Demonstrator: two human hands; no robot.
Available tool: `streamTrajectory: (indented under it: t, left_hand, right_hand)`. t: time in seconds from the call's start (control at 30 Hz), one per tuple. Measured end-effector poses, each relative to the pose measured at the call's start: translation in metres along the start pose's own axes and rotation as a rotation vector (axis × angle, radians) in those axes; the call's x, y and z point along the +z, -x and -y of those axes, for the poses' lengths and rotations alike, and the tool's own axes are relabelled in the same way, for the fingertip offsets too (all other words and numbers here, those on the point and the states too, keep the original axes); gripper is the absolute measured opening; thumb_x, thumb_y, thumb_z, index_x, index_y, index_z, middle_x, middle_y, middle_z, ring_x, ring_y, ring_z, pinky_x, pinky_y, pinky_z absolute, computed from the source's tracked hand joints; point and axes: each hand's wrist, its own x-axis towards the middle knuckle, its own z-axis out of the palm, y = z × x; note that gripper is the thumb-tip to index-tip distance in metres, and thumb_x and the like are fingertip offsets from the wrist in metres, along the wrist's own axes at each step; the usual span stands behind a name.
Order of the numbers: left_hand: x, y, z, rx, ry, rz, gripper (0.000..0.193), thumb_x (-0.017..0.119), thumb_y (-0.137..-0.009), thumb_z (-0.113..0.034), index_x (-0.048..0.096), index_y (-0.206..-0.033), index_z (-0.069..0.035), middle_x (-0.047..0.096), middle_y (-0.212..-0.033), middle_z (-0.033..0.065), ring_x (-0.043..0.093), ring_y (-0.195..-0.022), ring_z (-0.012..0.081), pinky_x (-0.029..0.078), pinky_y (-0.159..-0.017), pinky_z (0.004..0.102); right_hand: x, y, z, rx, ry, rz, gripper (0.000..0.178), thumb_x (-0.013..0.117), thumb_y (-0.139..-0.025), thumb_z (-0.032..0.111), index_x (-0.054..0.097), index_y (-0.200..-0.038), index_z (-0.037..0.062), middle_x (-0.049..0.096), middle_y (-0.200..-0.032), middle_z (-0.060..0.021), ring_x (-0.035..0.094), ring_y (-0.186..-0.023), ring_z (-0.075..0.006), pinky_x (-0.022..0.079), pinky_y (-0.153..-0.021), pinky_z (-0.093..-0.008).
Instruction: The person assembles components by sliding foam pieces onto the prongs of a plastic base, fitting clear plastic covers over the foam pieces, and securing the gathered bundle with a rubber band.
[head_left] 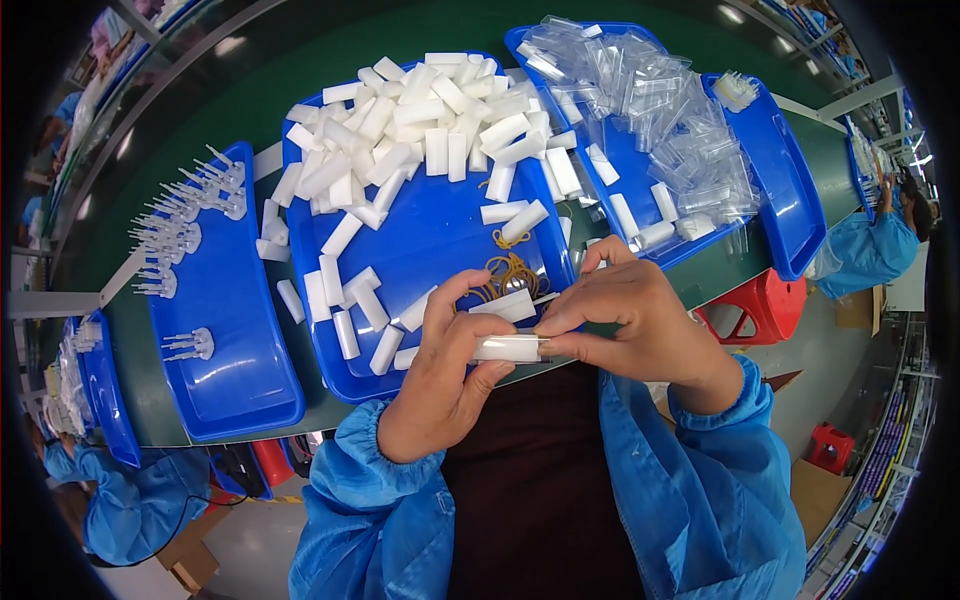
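A small white foam-like block [508, 347] with a glossy surface lies crosswise between my hands, just past the near edge of the middle tray. My left hand [440, 375] is closed on its left end, thumb below and fingers above. At the other end, the thumb and forefinger of my right hand [635, 315] pinch together. Whether a clear sleeve or a band wraps the block, I cannot tell. Beyond my fingers, tan elastic bands [510, 275] lie in the blue tray [430, 230], with a heap of similar white blocks [410, 120] at its far side.
Clear plastic sleeves [690, 140] pile in a tray at the right. A narrower tray [795, 200] stands beyond it. White pronged parts [170, 245] line the left tray [225, 340]. A red stool [765, 305] is right of the table; co-workers sit at the left [140, 500] and right [865, 255].
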Motion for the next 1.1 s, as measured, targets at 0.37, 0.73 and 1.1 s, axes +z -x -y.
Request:
streamTrajectory:
  t: [0.37,0.73,1.1]
  left_hand:
    - [0.007,0.003,0.005,0.028,0.038,-0.153,0.030,0.063,-0.081,-0.006,0.049,-0.107,-0.004,0.036,-0.126,0.0214,0.047,-0.106,0.0309,0.040,-0.088,0.0373]
    - [0.007,0.001,0.007,-0.113,0.448,-0.191,0.046,0.062,-0.079,-0.002,0.039,-0.119,-0.001,0.043,-0.119,0.0163,0.045,-0.111,0.0226,0.037,-0.094,0.0335]
    - [0.012,-0.004,0.001,-0.034,0.186,-0.118,0.024,0.055,-0.080,0.001,0.041,-0.100,-0.001,0.046,-0.120,0.0192,0.048,-0.106,0.0248,0.037,-0.091,0.0338]
  right_hand:
    - [0.005,-0.001,0.000,0.076,-0.143,-0.026,0.019,0.075,-0.068,0.016,0.068,-0.086,0.0118,0.067,-0.078,-0.0005,0.062,-0.074,-0.0130,0.034,-0.076,-0.0284]
    - [0.017,0.000,0.003,-0.049,-0.014,-0.110,0.022,0.073,-0.069,0.011,0.064,-0.089,0.0127,0.066,-0.091,-0.0018,0.062,-0.088,-0.0156,0.033,-0.077,-0.0299]
    - [0.030,0.005,-0.001,-0.109,-0.097,-0.180,0.014,0.070,-0.073,0.014,0.062,-0.085,0.0139,0.063,-0.086,-0.0005,0.059,-0.085,-0.0155,0.032,-0.075,-0.0310]
